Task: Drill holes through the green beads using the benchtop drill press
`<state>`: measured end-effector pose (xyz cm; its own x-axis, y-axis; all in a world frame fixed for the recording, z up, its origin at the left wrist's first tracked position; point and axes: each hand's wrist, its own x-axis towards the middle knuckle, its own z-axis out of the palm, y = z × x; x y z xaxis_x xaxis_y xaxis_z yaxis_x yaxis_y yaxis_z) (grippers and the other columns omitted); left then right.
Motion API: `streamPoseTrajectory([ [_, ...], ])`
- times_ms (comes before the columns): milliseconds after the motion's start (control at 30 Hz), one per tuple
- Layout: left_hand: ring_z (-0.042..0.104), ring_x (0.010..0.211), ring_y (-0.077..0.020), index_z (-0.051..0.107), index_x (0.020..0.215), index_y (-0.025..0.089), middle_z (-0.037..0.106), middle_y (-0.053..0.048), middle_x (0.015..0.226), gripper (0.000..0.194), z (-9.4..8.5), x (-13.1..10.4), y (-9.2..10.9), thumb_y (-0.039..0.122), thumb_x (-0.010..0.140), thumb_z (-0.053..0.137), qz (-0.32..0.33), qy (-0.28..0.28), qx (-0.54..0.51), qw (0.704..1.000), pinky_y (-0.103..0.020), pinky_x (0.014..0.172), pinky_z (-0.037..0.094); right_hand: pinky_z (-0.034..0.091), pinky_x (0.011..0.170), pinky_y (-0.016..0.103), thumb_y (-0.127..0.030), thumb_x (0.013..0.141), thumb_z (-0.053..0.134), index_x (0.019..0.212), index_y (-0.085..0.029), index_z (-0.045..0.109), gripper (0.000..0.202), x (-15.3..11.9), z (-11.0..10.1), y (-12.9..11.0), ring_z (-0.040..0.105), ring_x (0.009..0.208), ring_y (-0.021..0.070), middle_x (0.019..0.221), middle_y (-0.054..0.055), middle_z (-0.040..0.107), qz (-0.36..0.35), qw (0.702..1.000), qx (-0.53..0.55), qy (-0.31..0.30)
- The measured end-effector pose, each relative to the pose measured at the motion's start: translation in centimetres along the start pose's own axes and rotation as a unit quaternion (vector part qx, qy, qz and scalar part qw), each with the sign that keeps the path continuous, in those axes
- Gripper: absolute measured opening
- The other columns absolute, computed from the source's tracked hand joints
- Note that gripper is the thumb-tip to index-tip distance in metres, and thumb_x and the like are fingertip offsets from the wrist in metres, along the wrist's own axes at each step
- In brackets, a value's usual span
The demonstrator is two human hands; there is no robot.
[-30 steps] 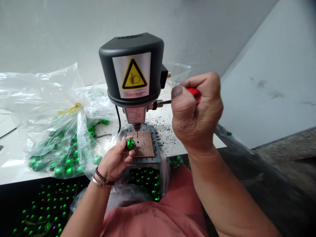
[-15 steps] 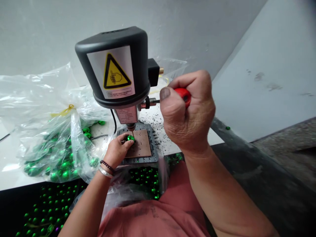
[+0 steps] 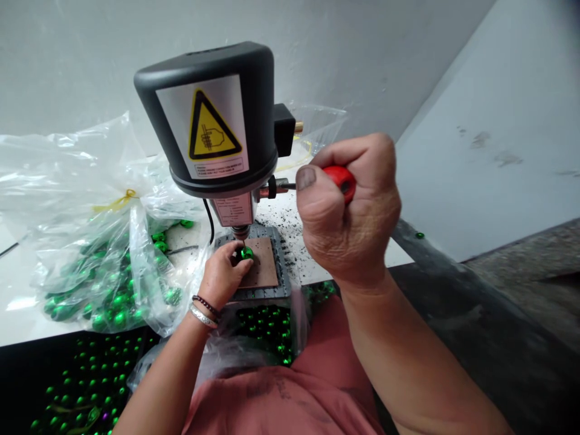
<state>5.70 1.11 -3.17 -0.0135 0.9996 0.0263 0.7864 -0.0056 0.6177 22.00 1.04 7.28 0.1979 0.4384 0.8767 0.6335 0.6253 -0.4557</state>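
Between the thumb and fingers of my left hand [image 3: 223, 272] is a shiny green ball [image 3: 247, 254], held on a brown board [image 3: 265, 266] on the base of a bench drill press [image 3: 203, 121]. The thin drill bit [image 3: 244, 242] stands right above the ball; whether it touches cannot be made out. My right hand [image 3: 353, 208] is wrapped round the red knob [image 3: 343, 183] of the feed lever, to the right of the black motor housing.
Left of the press, a clear plastic bag [image 3: 113, 260] tied with yellow string bulges with green balls. More green balls [image 3: 267, 332] lie below the table edge, at lower left too. Dark shavings are scattered over the white table [image 3: 296, 241]. A wall stands behind.
My left hand has moved slightly right with the green ball, bringing it under the drill bit. My right hand stays on the knob, hardly shifted.
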Motion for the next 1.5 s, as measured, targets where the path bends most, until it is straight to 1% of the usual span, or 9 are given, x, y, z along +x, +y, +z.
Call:
streamPoseTrajectory([
  [133, 0.060, 0.093, -0.0180, 0.063, 0.108, 0.018, 0.065, -0.006, 0.107, 0.036, 0.5, 0.1, -0.3, 0.024, 0.072, 0.062, 0.032, 0.000, -0.003, 0.999, -0.031, 0.087, 0.046, 0.041, 0.054, 0.016, -0.035, 0.084, 0.045, 0.077, -0.020, 0.046, 0.017, 0.1, 0.0, -0.2, 0.038, 0.053, -0.0002, 0.064, -0.005, 0.042, 0.003, 1.000, 0.005, -0.001],
  [267, 0.058, 0.104, -0.0195, 0.062, 0.111, 0.016, 0.065, -0.008, 0.112, 0.042, 0.6, 0.4, -0.4, 0.026, 0.071, 0.064, 0.023, -0.005, -0.008, 1.000, -0.032, 0.094, 0.042, 0.039, 0.051, 0.015, -0.031, 0.082, 0.047, 0.076, -0.020, 0.045, 0.012, -0.1, -0.2, -0.1, 0.036, 0.050, -0.0001, 0.059, -0.007, 0.039, -0.013, 1.000, 0.000, -0.002],
  [533, 0.061, 0.096, -0.0205, 0.066, 0.106, 0.020, 0.069, -0.004, 0.100, 0.037, 0.3, 0.4, -0.2, 0.027, 0.069, 0.065, 0.014, -0.018, -0.039, 0.999, -0.033, 0.090, 0.045, 0.043, 0.056, 0.019, -0.025, 0.077, 0.053, 0.080, -0.019, 0.047, 0.009, -2.8, -0.5, 0.9, 0.050, 0.061, 0.0037, 0.068, -0.004, 0.052, -0.087, 0.994, -0.062, 0.016],
  [967, 0.060, 0.100, -0.0203, 0.065, 0.107, 0.018, 0.067, -0.007, 0.107, 0.038, 0.4, 0.3, -0.3, 0.028, 0.070, 0.064, 0.011, -0.009, -0.017, 1.000, -0.033, 0.093, 0.043, 0.038, 0.054, 0.024, -0.016, 0.074, 0.050, 0.086, -0.019, 0.045, 0.013, -5.6, 0.6, 1.6, 0.047, 0.060, 0.0067, 0.070, -0.002, 0.050, -0.034, 0.999, 0.019, 0.027],
  [1200, 0.059, 0.103, -0.0223, 0.063, 0.110, 0.014, 0.065, -0.011, 0.111, 0.042, 0.6, 0.1, -0.5, 0.029, 0.071, 0.064, 0.014, -0.011, -0.006, 1.000, -0.034, 0.094, 0.042, 0.034, 0.050, 0.022, -0.012, 0.074, 0.045, 0.072, -0.017, 0.043, 0.006, -7.3, 1.0, 1.9, 0.044, 0.056, 0.0063, 0.061, -0.002, 0.043, -0.020, 0.997, 0.074, 0.004],
  [1267, 0.060, 0.101, -0.0217, 0.063, 0.108, 0.016, 0.066, -0.010, 0.109, 0.040, 0.7, 0.2, -0.6, 0.029, 0.071, 0.063, 0.023, -0.007, -0.005, 1.000, -0.034, 0.092, 0.043, 0.035, 0.051, 0.022, -0.015, 0.076, 0.046, 0.075, -0.017, 0.045, 0.003, -6.2, 1.1, 1.4, 0.044, 0.056, 0.0059, 0.065, -0.001, 0.046, -0.037, 0.997, 0.055, 0.039],
  [1367, 0.059, 0.099, -0.0216, 0.063, 0.106, 0.016, 0.066, -0.010, 0.106, 0.037, 0.9, 0.2, -0.7, 0.028, 0.071, 0.062, 0.035, 0.001, 0.000, 0.999, -0.035, 0.090, 0.044, 0.035, 0.051, 0.021, -0.023, 0.079, 0.050, 0.075, -0.017, 0.047, 0.008, -1.9, 1.6, 0.4, 0.042, 0.055, 0.0048, 0.066, -0.002, 0.048, -0.042, 0.992, -0.021, 0.115],
  [1400, 0.059, 0.098, -0.0218, 0.063, 0.104, 0.015, 0.066, -0.010, 0.105, 0.036, 0.9, 0.2, -0.7, 0.028, 0.071, 0.062, 0.036, 0.002, 0.002, 0.999, -0.035, 0.089, 0.044, 0.034, 0.051, 0.020, -0.028, 0.080, 0.049, 0.072, -0.017, 0.046, 0.014, 0.0, 2.0, 0.2, 0.040, 0.053, 0.0044, 0.062, -0.002, 0.046, -0.017, 0.994, -0.028, 0.109],
  [1500, 0.059, 0.095, -0.0211, 0.063, 0.100, 0.015, 0.066, -0.009, 0.101, 0.032, 0.5, 0.0, -0.5, 0.027, 0.070, 0.061, 0.032, -0.001, -0.003, 0.999, -0.035, 0.086, 0.044, 0.030, 0.051, 0.019, -0.035, 0.079, 0.053, 0.063, -0.017, 0.040, 0.027, 5.2, 3.3, 0.2, 0.030, 0.049, 0.0033, 0.053, -0.005, 0.037, 0.113, 0.993, -0.037, 0.013],
])
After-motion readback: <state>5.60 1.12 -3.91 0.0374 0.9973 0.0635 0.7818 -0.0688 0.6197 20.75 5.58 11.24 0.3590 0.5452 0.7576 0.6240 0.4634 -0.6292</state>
